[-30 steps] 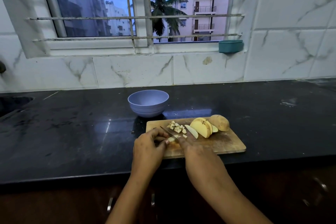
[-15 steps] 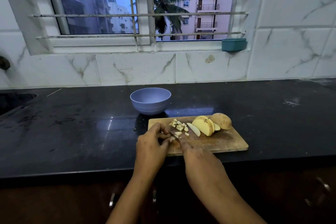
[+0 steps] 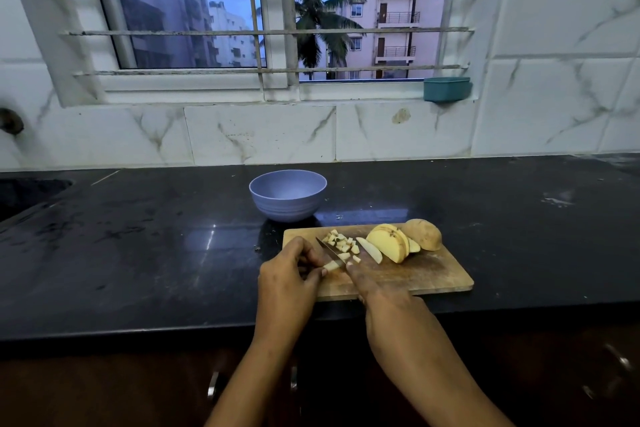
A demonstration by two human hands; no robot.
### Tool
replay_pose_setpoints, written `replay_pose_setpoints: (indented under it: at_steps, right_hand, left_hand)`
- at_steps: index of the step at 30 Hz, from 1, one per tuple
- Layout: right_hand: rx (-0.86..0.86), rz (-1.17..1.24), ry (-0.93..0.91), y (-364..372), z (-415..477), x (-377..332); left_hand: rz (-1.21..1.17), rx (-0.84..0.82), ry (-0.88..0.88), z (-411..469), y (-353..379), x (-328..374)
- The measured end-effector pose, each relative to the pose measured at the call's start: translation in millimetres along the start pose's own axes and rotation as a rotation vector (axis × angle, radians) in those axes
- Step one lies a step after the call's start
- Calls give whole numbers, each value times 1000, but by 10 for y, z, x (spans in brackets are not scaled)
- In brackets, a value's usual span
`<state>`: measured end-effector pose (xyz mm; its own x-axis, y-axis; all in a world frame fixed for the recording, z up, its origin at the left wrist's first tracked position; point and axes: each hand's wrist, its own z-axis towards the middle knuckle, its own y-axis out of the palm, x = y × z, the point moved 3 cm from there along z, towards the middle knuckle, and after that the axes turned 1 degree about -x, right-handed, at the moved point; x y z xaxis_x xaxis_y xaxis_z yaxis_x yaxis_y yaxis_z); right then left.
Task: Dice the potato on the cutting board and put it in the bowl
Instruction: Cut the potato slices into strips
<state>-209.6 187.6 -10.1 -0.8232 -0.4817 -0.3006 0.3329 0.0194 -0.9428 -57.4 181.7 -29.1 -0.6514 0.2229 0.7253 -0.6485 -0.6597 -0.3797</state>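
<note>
A wooden cutting board (image 3: 415,274) lies on the black counter. On it are several potato slices (image 3: 388,243) leaning on an uncut potato end (image 3: 424,234), one loose slice (image 3: 370,250), and a small heap of diced pieces (image 3: 341,242). My left hand (image 3: 289,276) pinches a potato strip (image 3: 331,265) at the board's left part. My right hand (image 3: 384,298) grips a knife (image 3: 330,251) whose blade rests across that strip. The handle is hidden inside my fist. A lilac bowl (image 3: 288,194) stands just behind the board's left corner and looks empty.
The counter's front edge (image 3: 138,331) runs below the board. A sink recess (image 3: 24,192) lies at far left. A teal container (image 3: 446,89) sits on the window sill. Drawer handles (image 3: 213,383) show under the counter.
The knife blade has worked along the strip my left hand holds, and the camera shifted slightly. Slices, diced heap and bowl stay where they were.
</note>
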Motion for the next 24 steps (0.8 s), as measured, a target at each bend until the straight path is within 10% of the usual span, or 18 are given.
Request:
replay_pose_setpoints:
  at_steps: [24]
  right_hand:
    - [-102,-69,-11,-30,20,-98]
  left_hand:
    - [-47,-11,-14,33,-26,1]
